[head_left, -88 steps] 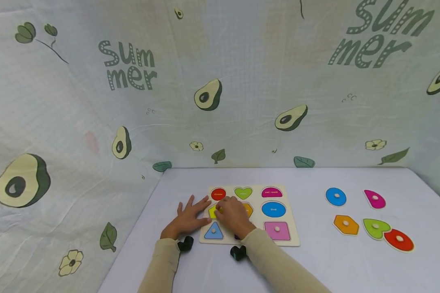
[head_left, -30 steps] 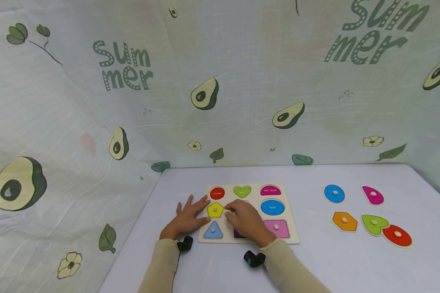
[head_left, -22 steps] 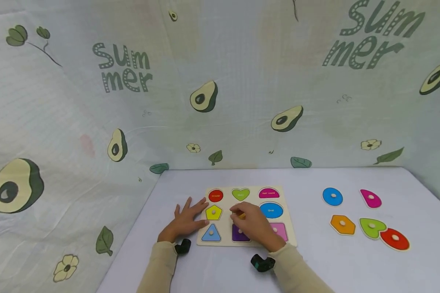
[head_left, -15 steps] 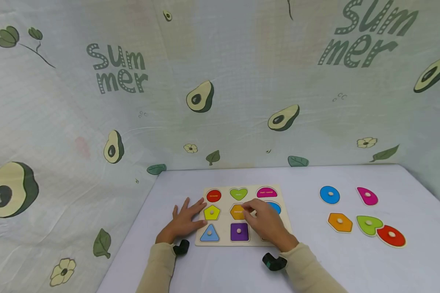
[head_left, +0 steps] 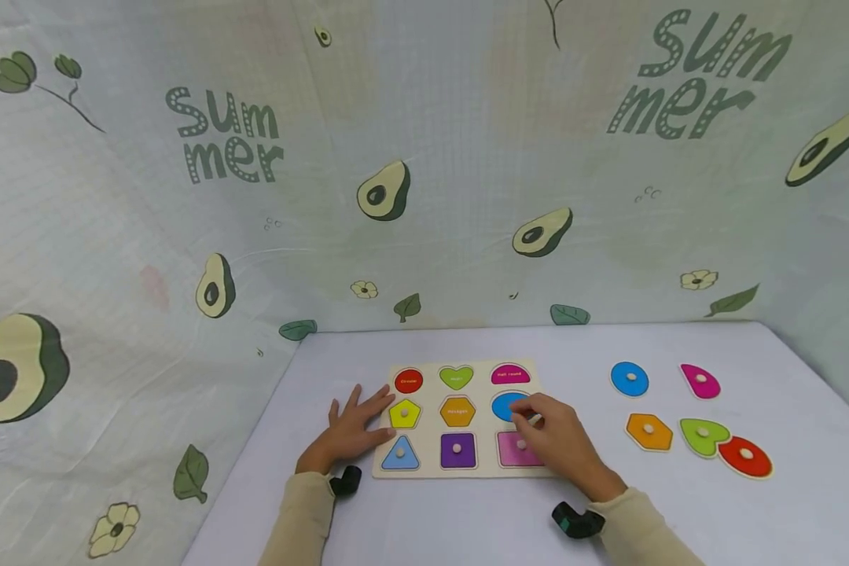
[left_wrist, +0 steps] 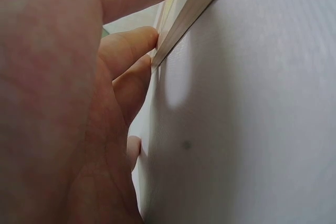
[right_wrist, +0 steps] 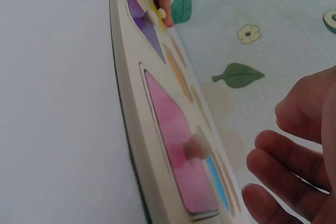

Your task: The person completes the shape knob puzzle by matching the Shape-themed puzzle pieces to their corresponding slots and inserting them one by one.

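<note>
Head view: two hands at a nine-slot shape puzzle board.
Left hand lies flat, fingers spread, against the board's left edge; right hand hovers, loosely curled and grasping nothing, over the pink square. Four pieces sit seated; five loose pieces lie well apart at right.

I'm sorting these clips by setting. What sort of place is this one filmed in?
Probably a staged tabletop booth, not a lived-in room: a white table walled on three sides by an avocado-print cloth, with only a wooden shape puzzle board and loose puzzle pieces on it.
</note>
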`<move>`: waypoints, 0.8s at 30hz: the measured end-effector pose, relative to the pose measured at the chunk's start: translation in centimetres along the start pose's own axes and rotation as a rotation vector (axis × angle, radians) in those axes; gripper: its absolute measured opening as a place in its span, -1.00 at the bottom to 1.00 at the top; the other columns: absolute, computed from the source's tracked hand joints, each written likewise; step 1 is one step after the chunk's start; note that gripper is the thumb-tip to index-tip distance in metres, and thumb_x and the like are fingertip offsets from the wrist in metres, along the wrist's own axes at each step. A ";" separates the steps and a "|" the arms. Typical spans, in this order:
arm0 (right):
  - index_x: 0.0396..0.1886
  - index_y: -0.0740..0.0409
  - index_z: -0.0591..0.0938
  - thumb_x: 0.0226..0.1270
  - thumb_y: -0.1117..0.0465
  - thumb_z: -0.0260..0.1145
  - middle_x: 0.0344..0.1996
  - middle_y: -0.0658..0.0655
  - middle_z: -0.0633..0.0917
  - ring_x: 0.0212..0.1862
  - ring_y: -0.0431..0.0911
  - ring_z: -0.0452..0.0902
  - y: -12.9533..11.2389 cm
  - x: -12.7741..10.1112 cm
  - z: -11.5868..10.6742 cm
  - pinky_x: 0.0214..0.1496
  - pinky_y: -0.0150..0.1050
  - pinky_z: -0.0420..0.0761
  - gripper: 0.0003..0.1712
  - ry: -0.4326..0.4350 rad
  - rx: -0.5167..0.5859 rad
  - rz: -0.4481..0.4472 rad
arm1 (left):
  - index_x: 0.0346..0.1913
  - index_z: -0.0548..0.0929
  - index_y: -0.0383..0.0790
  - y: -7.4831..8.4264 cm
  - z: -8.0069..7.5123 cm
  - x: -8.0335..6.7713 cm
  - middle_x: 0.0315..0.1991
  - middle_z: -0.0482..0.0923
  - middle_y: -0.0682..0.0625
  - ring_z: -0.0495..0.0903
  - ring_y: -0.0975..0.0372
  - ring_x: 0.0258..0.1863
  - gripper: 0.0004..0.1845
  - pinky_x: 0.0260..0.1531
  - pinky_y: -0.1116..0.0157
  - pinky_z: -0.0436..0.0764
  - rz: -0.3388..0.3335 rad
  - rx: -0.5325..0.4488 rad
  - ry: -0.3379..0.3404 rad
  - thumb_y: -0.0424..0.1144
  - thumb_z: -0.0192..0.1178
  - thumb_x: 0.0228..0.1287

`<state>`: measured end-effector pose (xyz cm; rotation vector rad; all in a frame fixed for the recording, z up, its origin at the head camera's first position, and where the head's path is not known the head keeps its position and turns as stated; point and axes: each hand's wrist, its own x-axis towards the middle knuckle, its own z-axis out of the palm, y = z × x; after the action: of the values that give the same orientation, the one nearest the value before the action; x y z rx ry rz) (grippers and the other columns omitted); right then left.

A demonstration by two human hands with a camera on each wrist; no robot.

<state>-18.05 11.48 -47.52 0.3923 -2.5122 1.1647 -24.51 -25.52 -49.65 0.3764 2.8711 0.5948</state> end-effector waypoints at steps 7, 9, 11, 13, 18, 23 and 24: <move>-0.13 0.14 0.74 0.27 0.31 0.44 -0.26 -0.10 0.71 -0.20 -0.17 0.60 2.0 -1.3 -2.2 -0.20 -0.31 0.69 -0.82 0.005 -0.035 0.059 | 0.51 0.34 0.16 0.1 0.1 0.0 0.57 0.10 0.17 -0.30 -0.12 0.58 -0.23 0.36 -0.34 -0.44 0.005 0.002 -0.007 0.20 0.26 0.25; -0.11 0.13 0.74 0.30 0.30 0.42 -0.24 -0.06 0.72 -0.19 -0.15 0.61 2.7 -1.3 -3.1 -0.18 -0.32 0.69 -0.83 0.011 -0.061 0.065 | 0.51 0.34 0.16 0.0 0.1 0.0 0.57 0.10 0.17 -0.30 -0.12 0.58 -0.23 0.36 -0.34 -0.44 0.002 0.001 0.000 0.19 0.26 0.25; -0.11 0.12 0.74 0.32 0.28 0.41 -0.22 -0.04 0.73 -0.18 -0.12 0.62 3.4 -1.1 -4.1 -0.18 -0.33 0.68 -0.83 0.023 -0.094 0.063 | 0.51 0.34 0.15 0.0 -0.2 0.0 0.57 0.10 0.17 -0.29 -0.13 0.58 -0.23 0.36 -0.35 -0.44 -0.006 0.004 0.009 0.18 0.26 0.25; -0.11 0.12 0.74 0.32 0.28 0.41 -0.22 -0.03 0.74 -0.18 -0.11 0.63 4.3 -1.2 -5.1 -0.19 -0.32 0.69 -0.83 0.033 -0.130 0.062 | 0.52 0.33 0.16 -0.1 -0.3 -0.1 0.57 0.09 0.18 -0.30 -0.12 0.58 -0.22 0.36 -0.34 -0.44 -0.016 0.005 0.006 0.19 0.26 0.25; -0.11 0.08 0.75 0.29 0.25 0.43 -0.21 0.01 0.75 -0.24 -0.07 0.59 6.8 -2.2 -8.1 -0.29 -0.30 0.64 -0.82 0.022 -0.223 0.113 | 0.51 0.35 0.13 0.0 0.0 -0.2 0.56 0.11 0.15 -0.28 -0.14 0.58 -0.22 0.35 -0.35 -0.44 0.001 -0.016 0.009 0.19 0.27 0.23; -0.04 0.09 0.74 0.32 0.16 0.42 -0.14 0.11 0.75 -0.16 0.03 0.59 8.6 -3.2 -11.1 -0.32 -0.36 0.60 -0.75 -0.053 -0.257 0.193 | 0.51 0.35 0.13 0.2 0.1 -0.1 0.56 0.12 0.16 -0.28 -0.14 0.58 -0.22 0.35 -0.35 -0.44 0.001 -0.014 0.014 0.19 0.27 0.23; -0.04 0.10 0.74 0.32 0.14 0.43 -0.13 0.12 0.75 -0.11 0.07 0.60 8.8 -3.3 -11.6 -0.25 -0.31 0.62 -0.74 -0.057 -0.256 0.198 | 0.51 0.34 0.14 0.2 0.0 0.0 0.56 0.11 0.16 -0.28 -0.13 0.58 -0.22 0.35 -0.35 -0.45 0.001 -0.013 0.012 0.19 0.27 0.23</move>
<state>-16.27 26.27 -47.80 0.1140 -2.7560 0.8902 -24.49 -25.35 -49.58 0.3731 2.8776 0.6174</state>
